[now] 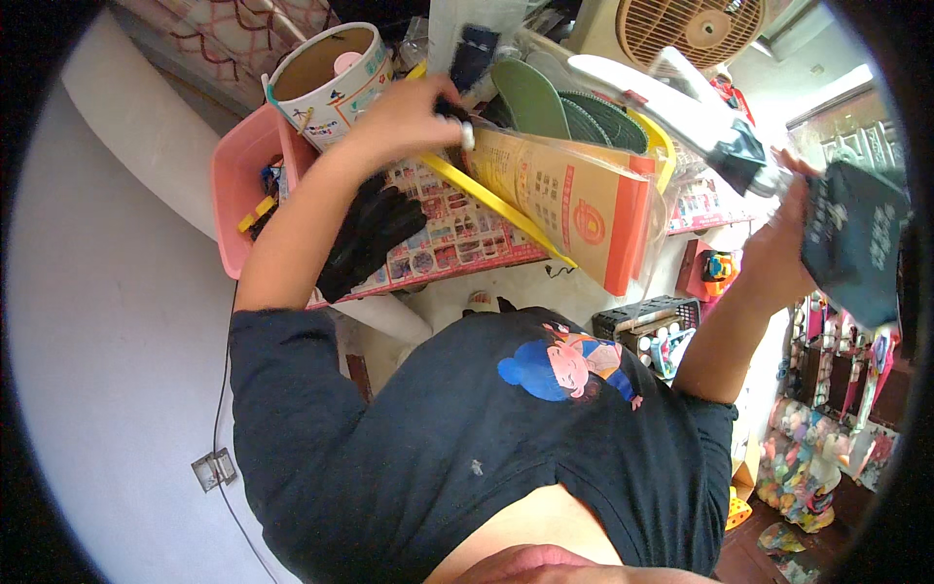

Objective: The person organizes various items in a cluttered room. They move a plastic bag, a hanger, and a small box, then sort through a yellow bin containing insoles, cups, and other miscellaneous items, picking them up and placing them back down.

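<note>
My left hand (408, 117) reaches over a yellow-rimmed basket (503, 209), its fingers curled on a small black item (451, 109) with a white bit at its end; blur hides what it is. Raised at the right, my right hand (775, 244) grips dark packets (854, 233) with white writing. A long white item (657, 102) with a black part, seemingly in clear plastic, extends from the same hand. In the basket stand green insoles (529, 95) and a flat brown-and-orange package (547, 193) in clear film.
Black gloves (376, 230) lie on the patterned tabletop (460, 237). Left of them stand a pink plastic bin (248, 168) and a white printed tub (339, 95). A fan (693, 29) is at the back. Below right is a black crate (646, 314); goods hang beyond it.
</note>
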`<state>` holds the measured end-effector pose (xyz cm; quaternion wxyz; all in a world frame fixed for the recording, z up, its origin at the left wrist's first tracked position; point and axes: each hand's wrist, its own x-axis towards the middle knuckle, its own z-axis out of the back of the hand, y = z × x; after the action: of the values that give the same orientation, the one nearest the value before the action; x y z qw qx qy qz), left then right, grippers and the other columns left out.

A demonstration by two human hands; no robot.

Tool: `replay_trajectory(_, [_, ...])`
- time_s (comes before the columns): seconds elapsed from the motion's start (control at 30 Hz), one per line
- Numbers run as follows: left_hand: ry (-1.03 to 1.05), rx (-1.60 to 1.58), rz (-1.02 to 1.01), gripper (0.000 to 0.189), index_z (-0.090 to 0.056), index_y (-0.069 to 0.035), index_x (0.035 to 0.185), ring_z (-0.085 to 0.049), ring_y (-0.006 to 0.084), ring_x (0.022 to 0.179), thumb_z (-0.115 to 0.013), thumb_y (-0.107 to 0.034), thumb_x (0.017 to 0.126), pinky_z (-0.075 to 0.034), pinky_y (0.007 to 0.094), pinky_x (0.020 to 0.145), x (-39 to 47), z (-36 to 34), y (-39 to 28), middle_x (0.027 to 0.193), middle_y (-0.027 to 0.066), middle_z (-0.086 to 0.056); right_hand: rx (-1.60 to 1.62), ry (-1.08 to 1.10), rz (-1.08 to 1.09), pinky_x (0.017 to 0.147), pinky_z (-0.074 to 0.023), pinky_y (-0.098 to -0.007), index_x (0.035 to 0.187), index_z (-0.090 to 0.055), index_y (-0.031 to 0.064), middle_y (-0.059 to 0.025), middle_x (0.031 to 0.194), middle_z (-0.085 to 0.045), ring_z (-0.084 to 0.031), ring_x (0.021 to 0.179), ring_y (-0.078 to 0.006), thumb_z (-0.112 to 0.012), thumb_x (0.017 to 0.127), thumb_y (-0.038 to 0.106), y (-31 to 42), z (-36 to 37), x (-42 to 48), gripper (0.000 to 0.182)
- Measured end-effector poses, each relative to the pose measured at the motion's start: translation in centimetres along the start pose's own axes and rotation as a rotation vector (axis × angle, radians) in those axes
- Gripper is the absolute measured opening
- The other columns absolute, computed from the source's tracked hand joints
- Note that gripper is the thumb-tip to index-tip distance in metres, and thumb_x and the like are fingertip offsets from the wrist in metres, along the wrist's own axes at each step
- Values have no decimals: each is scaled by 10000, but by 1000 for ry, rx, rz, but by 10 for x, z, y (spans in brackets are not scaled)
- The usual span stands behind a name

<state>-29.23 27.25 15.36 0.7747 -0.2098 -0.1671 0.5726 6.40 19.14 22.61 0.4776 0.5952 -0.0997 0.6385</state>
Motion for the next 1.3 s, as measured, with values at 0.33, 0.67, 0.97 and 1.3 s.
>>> replay_trajectory(0.33, [-201, -1533, 24, 497, -405, 0, 1327, -582, 408, 1082, -379, -43, 832, -569, 405, 853, -101, 53, 23, 1268, 233, -510, 546, -207, -174, 966, -472, -472, 1036, -595, -79, -173, 1069, -639, -640, 955, -269, -515, 870, -51, -1, 18, 7, 186])
replay_trajectory(0.67, [-199, -1646, 84, 413, -390, -36, 1325, -576, 394, 1105, -462, -76, 920, -545, 418, 884, -124, 5, 37, 1254, 209, -521, 671, 531, 239, 1007, -389, -579, 1056, -583, -50, -282, 1074, -600, -586, 1047, -397, -562, 842, 135, 7, -30, 10, 284])
replay_trajectory(0.97, [-160, -1054, 389, 420, -458, -41, 1240, -622, 140, 845, -635, -132, 871, -517, 288, 622, -137, -110, 67, 995, 73, -631, 10, 740, 238, 875, -487, -328, 1023, -678, 69, -126, 1044, -609, -601, 1015, -226, -631, 707, 10, 71, -21, -1, 325])
replay_trajectory(1.3, [-588, -138, -30, 289, -603, -19, 945, -612, 311, 745, -752, -175, 753, -487, 381, 663, -115, -103, 37, 839, 140, -625, -43, 897, 487, 1035, -358, -461, 1108, -658, 165, -20, 1040, -670, -567, 1107, -258, -569, 790, 184, 57, -13, -20, 331])
